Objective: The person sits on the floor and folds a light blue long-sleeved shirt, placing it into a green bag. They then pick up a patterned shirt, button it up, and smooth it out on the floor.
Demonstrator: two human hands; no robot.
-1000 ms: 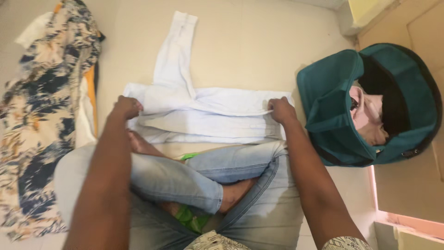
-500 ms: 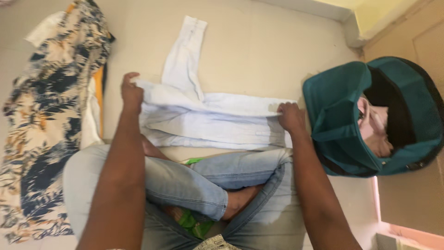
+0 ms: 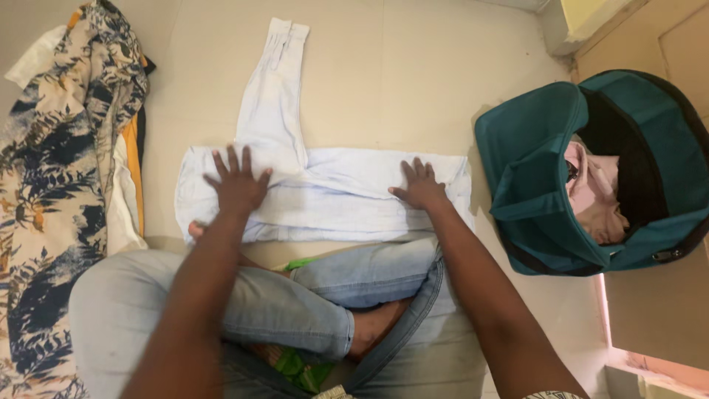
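Pressing flat on a folded white garment (image 3: 325, 196), both hands lie open with fingers spread and grip nothing: the left hand (image 3: 238, 185) rests palm-down on the left part of the fold, the right hand (image 3: 421, 185) on the right part near its end. The garment lies on the pale tiled floor (image 3: 413, 81) just in front of the person's crossed legs in light blue jeans (image 3: 295, 295), folded into a long band running left to right, with one sleeve (image 3: 275, 89) sticking out straight away from the person, its cuff at the far end. The cloth looks thin, soft and light, a woven cotton kind by its matt surface and crisp fold lines; it should drape limp when lifted and slide easily on the smooth floor, so it would best be taken by pinching the layered edges at both ends of the band, or at the cuff for the sleeve. Nothing about it looks fragile. To the left lies a heap of printed fabric (image 3: 52, 192) in cream, navy and orange leaf pattern, loose and rumpled. To the right sits a teal soft-sided bag (image 3: 532, 170), open, with pale pink cloth (image 3: 591, 192) inside; it is close to the garment's right end but apart from it.
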